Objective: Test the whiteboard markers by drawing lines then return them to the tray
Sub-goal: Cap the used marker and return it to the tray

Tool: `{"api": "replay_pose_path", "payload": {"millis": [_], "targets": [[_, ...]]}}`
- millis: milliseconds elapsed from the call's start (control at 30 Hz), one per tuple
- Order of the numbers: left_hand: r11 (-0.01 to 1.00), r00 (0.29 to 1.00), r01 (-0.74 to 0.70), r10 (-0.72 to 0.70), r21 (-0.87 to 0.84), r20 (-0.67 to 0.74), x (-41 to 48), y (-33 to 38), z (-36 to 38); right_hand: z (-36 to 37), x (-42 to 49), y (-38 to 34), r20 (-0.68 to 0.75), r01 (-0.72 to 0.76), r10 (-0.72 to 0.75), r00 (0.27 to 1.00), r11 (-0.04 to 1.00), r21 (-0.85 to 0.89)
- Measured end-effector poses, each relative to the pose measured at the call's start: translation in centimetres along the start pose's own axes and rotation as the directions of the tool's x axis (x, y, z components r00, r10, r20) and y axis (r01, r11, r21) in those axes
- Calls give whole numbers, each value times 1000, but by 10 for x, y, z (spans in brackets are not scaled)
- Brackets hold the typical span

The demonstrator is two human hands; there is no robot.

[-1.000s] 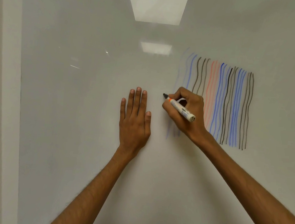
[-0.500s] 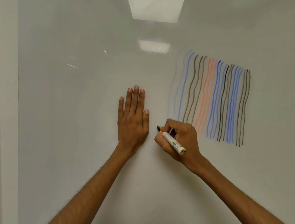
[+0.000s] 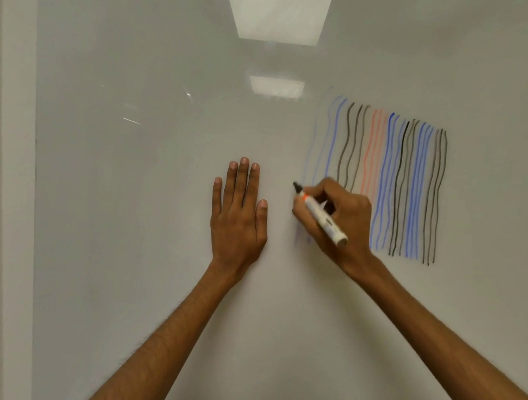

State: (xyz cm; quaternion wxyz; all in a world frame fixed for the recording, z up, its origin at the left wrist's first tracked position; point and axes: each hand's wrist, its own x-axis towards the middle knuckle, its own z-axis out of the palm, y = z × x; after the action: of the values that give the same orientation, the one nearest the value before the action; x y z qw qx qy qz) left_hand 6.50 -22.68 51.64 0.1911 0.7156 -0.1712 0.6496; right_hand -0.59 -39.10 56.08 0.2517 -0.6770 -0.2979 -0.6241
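Forearms are reaching up from the bottom of the view toward the whiteboard [image 3: 127, 219], both bare. Left hand [image 3: 239, 210] is lying flat against the board, its fingers straight and close together, thumb alongside, holding nothing. Right hand [image 3: 341, 216] is sitting just to the right of it, apart from it, with fingers curled and pinching the marker [image 3: 321, 219] near its front end.

Marker is tilting: its dark tip [image 3: 296, 186] is pointing up and left at the board, and its white barrel is running down and right across the hand. An orange band [image 3: 305, 198] is showing just behind the tip. Whether the tip is touching the surface cannot be told.

Behind the right hand, a block of wavy vertical lines [image 3: 386, 178] is filling the board's right part: faint pale blue at the left, then grey-black, orange-red, blue and black strokes in turn. The hand is covering the lower parts of the leftmost lines, and the tip is sitting at that faint left side of the block.

Bare board is spreading wide to the left of the flat hand and below both wrists. Two light reflections [image 3: 277, 9] are glowing higher up. A pale vertical strip [image 3: 12, 178] is bordering the board at the far left.
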Motion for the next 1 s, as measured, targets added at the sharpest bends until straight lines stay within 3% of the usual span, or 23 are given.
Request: {"api": "replay_pose_path", "payload": {"millis": [200, 300, 800, 1000], "targets": [[1000, 1000, 14, -14, 0, -15, -1, 2, 0, 4, 75, 5, -200, -88, 102, 974, 993, 80], [1000, 1000, 16, -16, -7, -20, -1, 2, 0, 8, 98, 9, -221, -129, 157, 963, 983, 133], [1000, 1000, 6, -7, -30, -18, -1, 0, 0, 20, 21, 2, 32, -45, 42, 999, 994, 95], [999, 1000, 8, -8, -37, -7, -2, 0, 0, 15, -17, -4, 96, -105, 95, 991, 989, 104]]}}
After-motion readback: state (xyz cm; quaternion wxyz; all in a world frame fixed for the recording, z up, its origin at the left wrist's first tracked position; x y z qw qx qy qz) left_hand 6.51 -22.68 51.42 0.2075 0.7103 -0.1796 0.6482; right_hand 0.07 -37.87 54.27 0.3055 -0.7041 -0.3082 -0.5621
